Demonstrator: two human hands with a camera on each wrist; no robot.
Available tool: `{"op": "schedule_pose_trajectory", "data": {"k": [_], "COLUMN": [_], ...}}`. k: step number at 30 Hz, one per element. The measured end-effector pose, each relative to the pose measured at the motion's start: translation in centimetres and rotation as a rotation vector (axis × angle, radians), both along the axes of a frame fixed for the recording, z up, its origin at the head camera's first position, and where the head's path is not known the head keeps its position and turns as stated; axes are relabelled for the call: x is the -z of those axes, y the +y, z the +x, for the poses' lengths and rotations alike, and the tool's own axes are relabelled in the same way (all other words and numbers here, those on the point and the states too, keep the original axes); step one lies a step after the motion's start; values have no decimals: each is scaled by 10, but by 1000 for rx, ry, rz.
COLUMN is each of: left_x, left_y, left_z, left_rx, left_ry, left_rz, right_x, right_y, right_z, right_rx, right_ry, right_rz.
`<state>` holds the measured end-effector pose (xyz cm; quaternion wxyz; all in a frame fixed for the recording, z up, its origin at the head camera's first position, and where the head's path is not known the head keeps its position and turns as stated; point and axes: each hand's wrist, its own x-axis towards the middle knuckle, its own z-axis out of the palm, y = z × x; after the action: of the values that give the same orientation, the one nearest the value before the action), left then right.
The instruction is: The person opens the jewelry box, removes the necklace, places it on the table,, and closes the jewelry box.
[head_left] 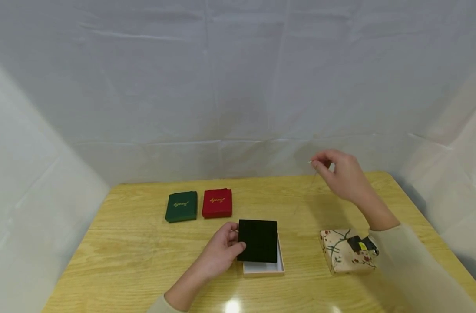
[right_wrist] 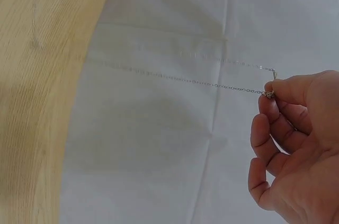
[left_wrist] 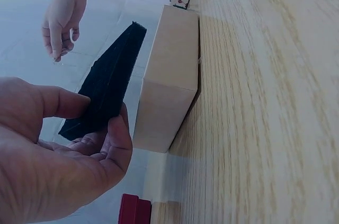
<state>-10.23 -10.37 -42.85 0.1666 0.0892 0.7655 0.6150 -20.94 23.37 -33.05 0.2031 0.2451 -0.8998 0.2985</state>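
- Necklace (right_wrist: 193, 81) is hanging from the right hand (right_wrist: 315, 150) in the right wrist view; thumb and forefinger are pinching it tight, probably so the fine chain is dropping free without tangling.
- Head view is showing that hand raised above the table (head_left: 136, 248); left hand (head_left: 221, 252) is holding a black pad (head_left: 257, 241) over the lidless box (head_left: 263, 274), likely keeping its flat face exposed; green box (head_left: 182, 206) and red box (head_left: 217, 203) are sitting side by side farther back, presumably out of the way; floral box (head_left: 341, 252) is lying near the right sleeve (head_left: 402, 256).
- Left wrist view is showing thumb and fingers clamping the black pad's edge; pad is tilting, apart from the lidless box.
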Motion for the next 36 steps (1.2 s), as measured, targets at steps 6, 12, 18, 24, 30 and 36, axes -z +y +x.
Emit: {"op": "schedule_pose_trajectory", "data": {"k": [6,12,18,24,30,36], "left_x": [-1,-1,0,-1,-3,-2], "left_y": [0,0,1,1,1,0], "left_z": [1,1,2,2,2,2], "left_rx": [-2,-3,3,-2,2,-2], "left_ry": [5,4,-4,2,6,8], "left_rz": [-9,-27,-9,-20,-2,-2], "right_x": [1,-1,-5,2,19,31], "right_y": [0,0,-4,-2,4,6], "right_z": [-22,-53,-70,-73,-67,-61], "right_rx": [38,54,79,52,-12,-13], "right_ry": [-52,-34,-19,3,-107,-245], "right_rz": [9,12,-12,-25,47,112]}}
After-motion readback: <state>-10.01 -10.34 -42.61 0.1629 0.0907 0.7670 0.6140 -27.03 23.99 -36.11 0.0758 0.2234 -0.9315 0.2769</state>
